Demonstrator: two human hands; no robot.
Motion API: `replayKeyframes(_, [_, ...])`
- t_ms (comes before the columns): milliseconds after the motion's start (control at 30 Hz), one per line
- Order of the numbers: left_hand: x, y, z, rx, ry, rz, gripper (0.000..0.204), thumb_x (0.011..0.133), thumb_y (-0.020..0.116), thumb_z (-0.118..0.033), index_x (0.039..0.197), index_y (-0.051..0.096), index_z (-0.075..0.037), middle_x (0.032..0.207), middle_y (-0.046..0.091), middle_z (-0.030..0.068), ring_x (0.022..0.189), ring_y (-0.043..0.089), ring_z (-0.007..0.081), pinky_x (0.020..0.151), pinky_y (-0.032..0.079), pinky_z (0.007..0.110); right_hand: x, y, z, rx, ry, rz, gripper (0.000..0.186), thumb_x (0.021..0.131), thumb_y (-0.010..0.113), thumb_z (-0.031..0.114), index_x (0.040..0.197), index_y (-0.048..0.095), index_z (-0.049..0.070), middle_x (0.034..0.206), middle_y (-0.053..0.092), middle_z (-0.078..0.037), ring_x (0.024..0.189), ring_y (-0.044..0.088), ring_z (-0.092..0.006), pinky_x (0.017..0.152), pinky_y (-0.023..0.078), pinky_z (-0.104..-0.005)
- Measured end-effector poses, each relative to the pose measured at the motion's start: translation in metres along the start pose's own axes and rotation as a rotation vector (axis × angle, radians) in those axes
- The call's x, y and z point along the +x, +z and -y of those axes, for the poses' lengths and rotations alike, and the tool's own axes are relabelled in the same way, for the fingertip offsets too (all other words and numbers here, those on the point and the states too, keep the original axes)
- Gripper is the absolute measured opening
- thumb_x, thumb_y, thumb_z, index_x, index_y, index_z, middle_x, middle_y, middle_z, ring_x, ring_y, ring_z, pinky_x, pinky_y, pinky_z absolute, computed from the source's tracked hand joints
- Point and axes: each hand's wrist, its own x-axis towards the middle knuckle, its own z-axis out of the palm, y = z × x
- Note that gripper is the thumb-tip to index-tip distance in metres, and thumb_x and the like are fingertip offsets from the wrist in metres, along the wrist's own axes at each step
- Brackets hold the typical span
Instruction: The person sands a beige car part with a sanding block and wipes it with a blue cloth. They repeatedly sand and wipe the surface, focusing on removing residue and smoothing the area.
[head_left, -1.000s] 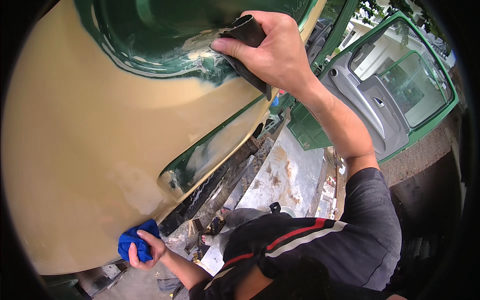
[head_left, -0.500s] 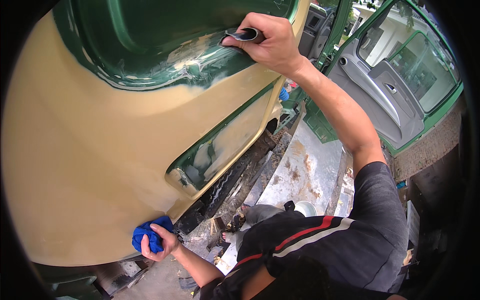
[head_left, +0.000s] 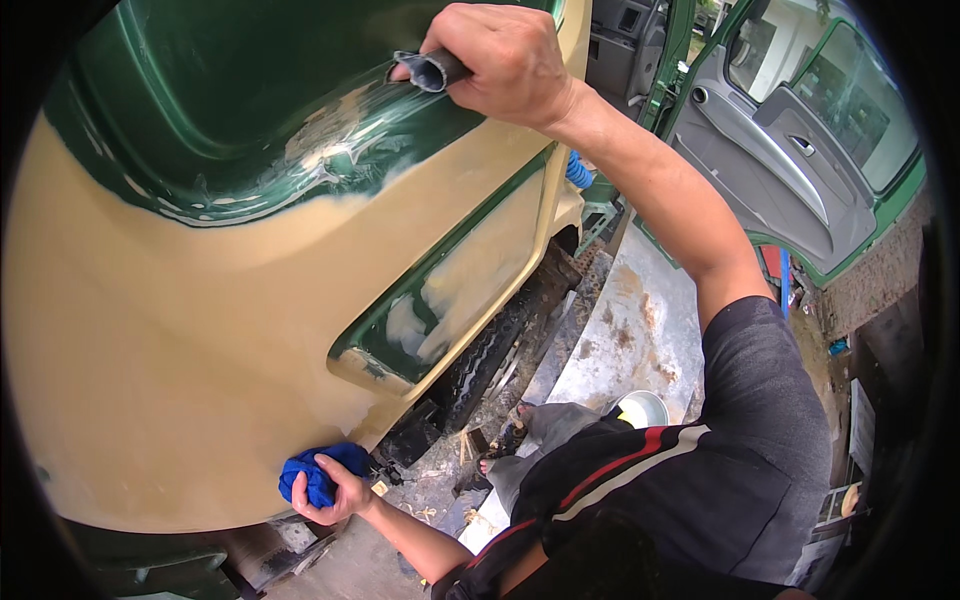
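Observation:
A vehicle's body panel [head_left: 180,370], tan over green, fills the left side. High up, my right hand [head_left: 515,65] is closed around a dark, curled sheet that looks like sandpaper [head_left: 440,72]. Its fingers rest at the green recessed area [head_left: 240,70], beside a whitish, scuffed patch [head_left: 340,150] along the recess's lower edge. My left hand [head_left: 340,495] grips a bunched blue cloth [head_left: 350,457] against the panel's bottom corner. The palm side of the right hand and part of the sheet are hidden.
An open green vehicle door [head_left: 770,170] with grey trim stands at the right. Below lie a stained metal sheet [head_left: 640,330], a bucket [head_left: 645,408] near my legs, and dark frame parts [head_left: 480,365] with debris. A smaller green recess [head_left: 440,290] sits in the panel between my hands.
My right hand and the curled sheet have shifted left and slightly up in the view. The left hand with the cloth sits slightly farther right; the whole view has shifted somewhat.

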Motion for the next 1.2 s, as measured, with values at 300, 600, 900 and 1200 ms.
replayKeyframes(300, [0.018, 0.000, -0.026, -0.030, -0.340, 0.105, 0.031, 0.081, 0.082, 0.002, 0.106, 0.064, -0.001, 0.103, 0.063, 0.0094, 0.094, 0.060, 0.0225, 0.088, 0.051, 0.038, 0.019, 0.021, 0.038, 0.128, 0.114, 0.028, 0.014, 0.077, 0.062, 0.013, 0.068, 0.053, 0.009, 0.060, 0.059, -0.007, 0.055, 0.067, -0.0248, 0.044, 0.052, -0.0382])
replayKeyframes(600, [-0.033, 0.074, -0.136, -0.521, -0.760, 0.187, 0.031, 0.078, 0.077, 0.003, 0.105, 0.061, -0.004, 0.101, 0.063, 0.0075, 0.089, 0.062, 0.0174, 0.082, 0.055, 0.033, -0.185, -0.105, -0.062, 0.459, 1.123, -0.083, 0.023, 0.091, 0.081, 0.025, 0.092, 0.071, 0.005, 0.078, 0.074, -0.003, 0.067, 0.067, -0.0091, 0.063, 0.052, -0.0263])
replayKeyframes(900, [-0.160, 0.211, -0.256, -0.840, -1.060, 0.856, 0.041, 0.098, 0.065, -0.036, 0.124, 0.059, -0.004, 0.118, 0.062, 0.0060, 0.108, 0.057, 0.0143, 0.099, 0.045, 0.031, -0.370, -0.112, 0.109, 1.778, 2.241, -0.324, 0.020, 0.097, 0.061, 0.011, 0.116, 0.063, 0.004, 0.107, 0.069, -0.005, 0.096, 0.068, -0.0175, 0.087, 0.055, -0.0341])
replayKeyframes(1200, [-0.215, 0.249, -0.279, -0.845, -1.066, 1.547, 0.106, 0.072, 0.085, -0.068, 0.147, 0.045, -0.004, 0.139, 0.057, 0.0123, 0.128, 0.055, 0.0220, 0.111, 0.044, 0.037, -0.398, -0.121, 0.105, 1.040, 1.832, 0.262, 0.039, 0.104, 0.062, 0.036, 0.115, 0.049, 0.000, 0.106, 0.062, -0.009, 0.096, 0.059, -0.0173, 0.085, 0.049, -0.0344])
